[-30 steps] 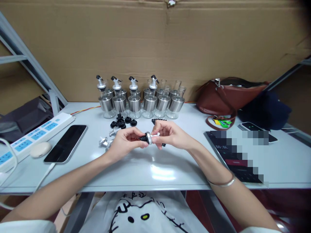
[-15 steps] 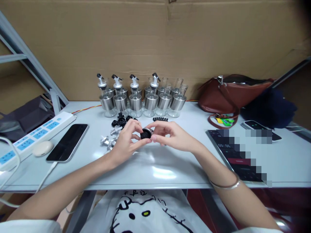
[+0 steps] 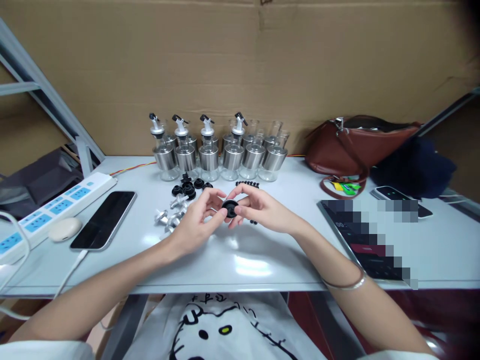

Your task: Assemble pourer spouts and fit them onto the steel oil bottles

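Observation:
Both hands meet over the middle of the grey table (image 3: pixel 240 265). My left hand (image 3: pixel 195 222) and my right hand (image 3: pixel 258 210) pinch one small pourer cap (image 3: pixel 229 207) between their fingertips, its round black end turned toward me. Just behind the hands lie several loose black rubber stoppers (image 3: pixel 188 188). Silver pourer spouts (image 3: pixel 168 218) lie on the table to the left of my left hand. A short row of small black pieces (image 3: pixel 247 184) lies behind my right hand.
Glass and steel oil bottles (image 3: pixel 219 155) stand in rows at the back, some with pourers fitted. A black phone (image 3: pixel 103 220), a white power strip (image 3: pixel 48 210) and a beige mouse (image 3: pixel 65 229) lie left. A brown bag (image 3: pixel 356 145), a second phone (image 3: pixel 403 195) and a dark tablet (image 3: pixel 371 245) lie right.
The cap has turned in my fingers: its silver collar showed sideways before, now its black round end faces me. Both hands stayed over the same spot on the table.

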`<state>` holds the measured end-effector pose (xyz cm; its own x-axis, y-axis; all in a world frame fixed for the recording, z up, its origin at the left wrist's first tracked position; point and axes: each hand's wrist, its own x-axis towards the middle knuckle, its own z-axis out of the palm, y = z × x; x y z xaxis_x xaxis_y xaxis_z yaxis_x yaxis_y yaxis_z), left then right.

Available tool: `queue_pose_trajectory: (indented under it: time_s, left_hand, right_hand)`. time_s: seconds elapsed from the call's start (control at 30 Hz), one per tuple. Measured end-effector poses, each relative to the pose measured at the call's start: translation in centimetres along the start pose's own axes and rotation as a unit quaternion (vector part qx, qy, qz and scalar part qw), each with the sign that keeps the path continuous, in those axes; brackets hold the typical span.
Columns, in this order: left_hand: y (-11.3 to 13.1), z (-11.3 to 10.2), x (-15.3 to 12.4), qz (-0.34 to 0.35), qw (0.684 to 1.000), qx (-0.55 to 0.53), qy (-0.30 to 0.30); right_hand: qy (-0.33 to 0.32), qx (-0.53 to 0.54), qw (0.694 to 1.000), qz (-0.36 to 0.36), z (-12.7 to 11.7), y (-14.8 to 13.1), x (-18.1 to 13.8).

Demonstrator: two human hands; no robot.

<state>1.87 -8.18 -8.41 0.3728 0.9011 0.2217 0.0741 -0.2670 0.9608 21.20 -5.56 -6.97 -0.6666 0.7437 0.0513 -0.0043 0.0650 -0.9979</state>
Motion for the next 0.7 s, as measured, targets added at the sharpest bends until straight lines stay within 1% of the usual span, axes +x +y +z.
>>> queue_pose_trajectory:
  time_s: [0.17,0.27,0.37,0.53,0.7]
  left_hand:
    - [0.6,-0.1,0.1,0.015,1.000,0.020,-0.014]
    - [0.4,0.0,0.0,0.013,1.000,0.025,0.000]
    - [0.0,0.1,0.0,0.014,0.999,0.034,0.016]
    - [-0.3,0.1,-0.2,0.009,0.999,0.036,-0.009]
    - [-0.5,0.4,-0.4,0.040,0.998,0.050,0.002]
  right_hand:
    - [0.011,-0.006,1.000,0.000,0.1,0.2,0.0]
    - [-0.009,-0.033,0.999,0.007,0.0,0.0,-0.1]
    - [-0.024,-0.083,0.996,0.000,0.1,-0.3,-0.1]
    - [-0.005,-0.156,0.988,-0.004,0.7,-0.3,-0.2]
    - [0.013,-0.212,0.977,-0.030,1.4,-0.3,-0.2]
